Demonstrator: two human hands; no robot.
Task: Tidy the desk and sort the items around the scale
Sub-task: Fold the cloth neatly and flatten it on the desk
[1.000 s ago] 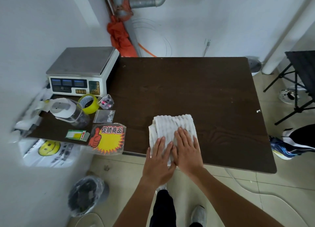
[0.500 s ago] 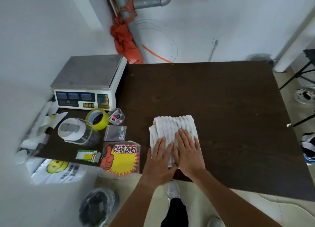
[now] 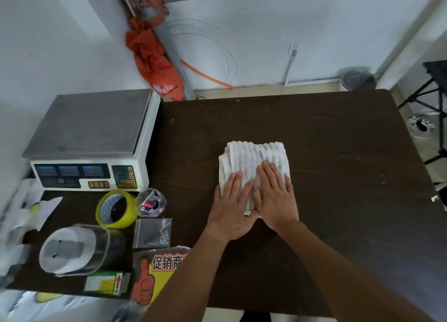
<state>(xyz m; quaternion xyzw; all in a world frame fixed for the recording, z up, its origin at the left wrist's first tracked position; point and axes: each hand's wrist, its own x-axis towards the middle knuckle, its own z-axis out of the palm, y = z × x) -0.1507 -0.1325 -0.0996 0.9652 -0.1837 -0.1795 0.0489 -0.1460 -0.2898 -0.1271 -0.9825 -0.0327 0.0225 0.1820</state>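
Note:
A folded white ribbed cloth [image 3: 256,157] lies on the dark brown desk [image 3: 338,152]. My left hand [image 3: 233,207] and my right hand [image 3: 275,196] rest flat on its near half, side by side, fingers spread, pressing down without gripping. At the desk's left end stands a white electronic scale [image 3: 89,138] with a grey pan. In front of it sit a yellow tape roll [image 3: 116,208], a small clear cup of little items [image 3: 150,202], a clear bag of screws [image 3: 153,232], a clear plastic container [image 3: 75,251], a small green-and-white box [image 3: 106,283] and a yellow-red promotion sign [image 3: 157,273].
White plastic bags [image 3: 21,215] hang off the desk's left edge. An orange cloth [image 3: 154,58] hangs on a grey pipe behind the scale. A bin [image 3: 358,80] stands behind the far right corner, and a black folding stand [image 3: 433,99] is to the right.
Both hands and the cloth have slid farther from the near edge onto the desk. The camera has moved in over the desk, so everything appears larger.

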